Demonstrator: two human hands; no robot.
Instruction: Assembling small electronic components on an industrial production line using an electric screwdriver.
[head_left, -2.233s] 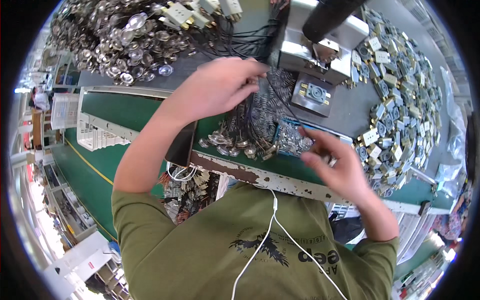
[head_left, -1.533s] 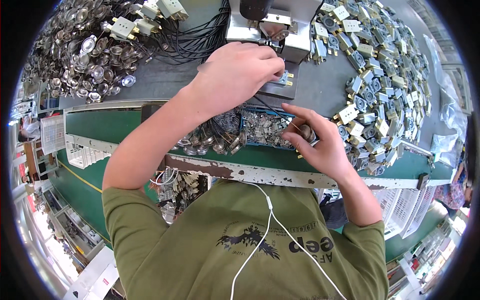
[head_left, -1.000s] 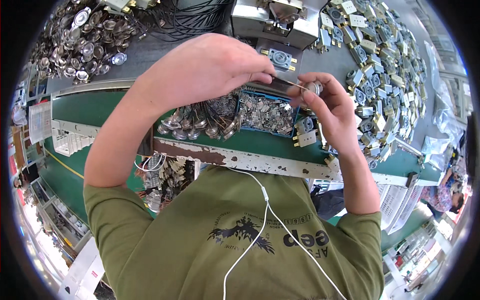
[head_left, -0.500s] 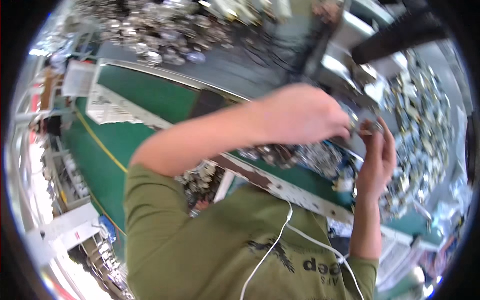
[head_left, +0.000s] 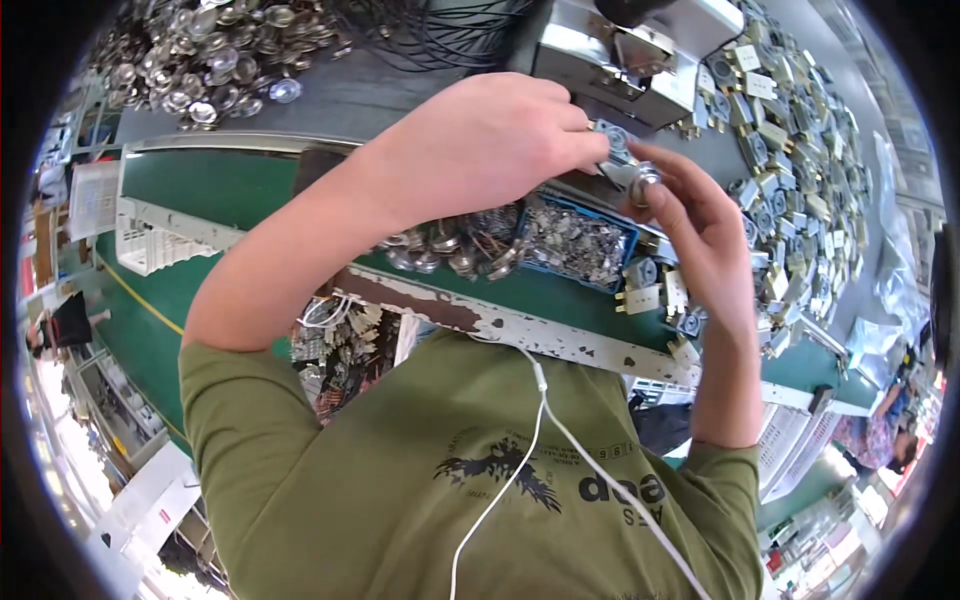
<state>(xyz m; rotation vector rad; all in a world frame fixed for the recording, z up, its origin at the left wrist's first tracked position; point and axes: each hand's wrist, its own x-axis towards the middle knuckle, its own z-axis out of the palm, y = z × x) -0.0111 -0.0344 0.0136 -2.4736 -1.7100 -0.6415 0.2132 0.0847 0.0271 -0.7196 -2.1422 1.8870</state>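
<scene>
My left hand (head_left: 525,135) reaches across the bench with its fingers pinched. A thin black wire (head_left: 606,177) runs from those fingertips toward my right hand (head_left: 705,215). My right hand holds a small round shiny metal part (head_left: 643,185) between thumb and fingers. The two hands are close together but apart, in front of a metal press-like fixture (head_left: 615,65). Just behind the fingertips lies a grey part with a round face (head_left: 612,138). Exactly how the wire meets the metal part is too small to tell.
Many grey plug-like parts with pale blocks (head_left: 775,200) cover the right of the bench. A blue tray (head_left: 575,240) of small metal pieces sits near its front edge, beside several round metal parts (head_left: 455,245). More metal parts (head_left: 220,60) and black wires (head_left: 440,30) lie farther back.
The view has shifted, so the bench and both hands sit farther left and higher in it. The picture is sharper. My hands stay close together, the right still holding the round metal part.
</scene>
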